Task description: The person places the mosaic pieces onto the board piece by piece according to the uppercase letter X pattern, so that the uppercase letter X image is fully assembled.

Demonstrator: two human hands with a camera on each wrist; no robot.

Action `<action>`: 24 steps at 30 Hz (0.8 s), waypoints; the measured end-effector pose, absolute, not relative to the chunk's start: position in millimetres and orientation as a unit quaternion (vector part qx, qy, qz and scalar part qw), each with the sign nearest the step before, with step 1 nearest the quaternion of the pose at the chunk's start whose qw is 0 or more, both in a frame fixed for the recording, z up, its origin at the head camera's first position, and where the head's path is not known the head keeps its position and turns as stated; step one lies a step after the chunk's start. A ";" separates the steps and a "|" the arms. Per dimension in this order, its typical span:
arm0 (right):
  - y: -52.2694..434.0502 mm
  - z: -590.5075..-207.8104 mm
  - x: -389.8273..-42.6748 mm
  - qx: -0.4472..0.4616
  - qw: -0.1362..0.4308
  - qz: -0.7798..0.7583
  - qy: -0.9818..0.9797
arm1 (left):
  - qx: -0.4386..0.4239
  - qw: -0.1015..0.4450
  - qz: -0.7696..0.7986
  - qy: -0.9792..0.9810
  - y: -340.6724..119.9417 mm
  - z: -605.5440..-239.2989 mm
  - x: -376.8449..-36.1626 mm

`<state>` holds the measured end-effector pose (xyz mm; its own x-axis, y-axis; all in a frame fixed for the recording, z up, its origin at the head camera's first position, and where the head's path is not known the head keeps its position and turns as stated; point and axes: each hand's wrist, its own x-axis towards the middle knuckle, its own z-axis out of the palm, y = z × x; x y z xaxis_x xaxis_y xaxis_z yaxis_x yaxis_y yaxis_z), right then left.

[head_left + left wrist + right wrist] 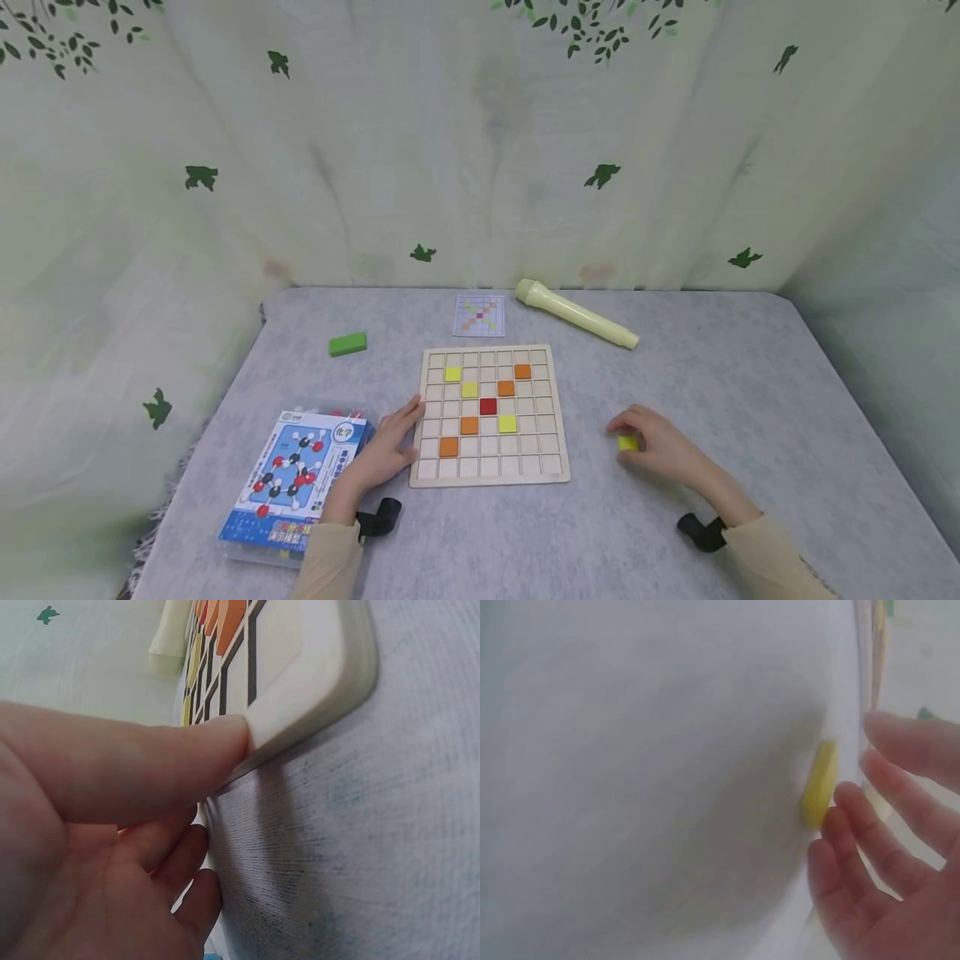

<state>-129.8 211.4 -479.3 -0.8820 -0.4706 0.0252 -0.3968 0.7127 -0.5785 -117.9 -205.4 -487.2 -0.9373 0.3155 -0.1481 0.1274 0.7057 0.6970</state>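
A wooden grid board (529, 467) lies flat at mid-table. Yellow tiles (507, 424), orange tiles (448, 447) and one red tile (488, 407) sit in its squares, forming two crossing diagonals. My left hand (386, 450) rests along the board's left side, its thumb (202, 746) touching the rim near the front corner. Right of the board, my right hand (660, 446) hovers around a loose yellow tile (627, 443). In the right wrist view that yellow tile (820, 784) is on the tabletop, fingertips right beside it and the thumb apart from it.
Behind the board lies a small pattern card (479, 316) with coloured squares. A pale yellow microphone-shaped stick (577, 314) is at back right, a green block (347, 344) at back left. A boxed molecule model set (288, 475) stands by my left forearm. A leaf-print curtain (480, 150) hangs behind.
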 end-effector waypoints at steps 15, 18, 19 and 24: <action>156.1 -473.6 -137.7 -0.293 0.062 -0.311 0.902 | 0.126 0.126 0.370 0.912 -208.4 -486.1 -119.4; 130.8 -472.9 -141.0 -0.312 0.084 -0.305 0.896 | 0.122 0.130 0.368 0.913 -207.4 -486.7 -120.5; 123.9 -473.0 -141.6 -0.317 0.089 -0.299 0.896 | 0.124 0.129 0.366 0.913 -206.9 -486.9 -120.8; 103.4 -474.1 -142.0 -0.337 0.090 -0.268 0.898 | 0.132 0.120 0.365 0.914 -206.1 -487.5 -120.3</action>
<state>-142.0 103.4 -474.1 -0.7563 -0.6539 0.0193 -0.5578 0.6293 -0.5411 -120.3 -206.1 -487.5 -0.9366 0.3280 -0.1233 0.1531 0.6996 0.6980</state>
